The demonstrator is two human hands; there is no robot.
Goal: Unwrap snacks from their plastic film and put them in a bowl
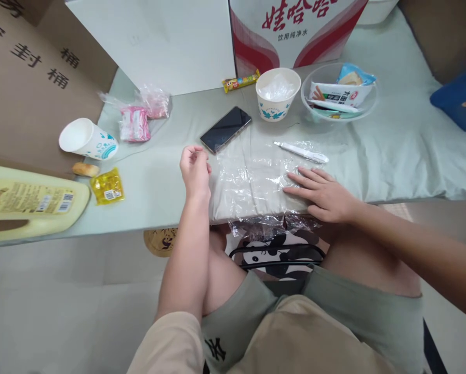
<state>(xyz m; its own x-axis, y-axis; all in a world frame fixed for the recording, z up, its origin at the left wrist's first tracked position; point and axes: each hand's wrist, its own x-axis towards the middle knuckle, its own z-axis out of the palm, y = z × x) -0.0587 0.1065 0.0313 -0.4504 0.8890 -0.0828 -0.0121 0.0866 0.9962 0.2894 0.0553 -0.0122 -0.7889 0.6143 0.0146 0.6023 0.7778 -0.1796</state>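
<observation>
A sheet of clear plastic wrap point(252, 182) lies spread over the front edge of the pale green table point(158, 176), its lower end hanging over my lap. My right hand point(324, 195) rests flat on the wrap's right side, fingers stretched out. My left hand point(194, 169) hovers at the wrap's left edge with fingers curled and pinched together; whether it holds the film's edge is unclear. A black phone point(225, 129) lies just beyond the wrap, and a white pen-like stick point(301, 152) lies on its far right corner.
A paper bowl point(277, 93) and a clear bowl of snack packets point(340, 93) stand at the back. At left are a tipped paper cup point(88, 138), pink packets point(134, 123), a yellow packet point(107, 186) and a yellow bottle point(30, 200). Cardboard boxes point(30, 78) ring the table.
</observation>
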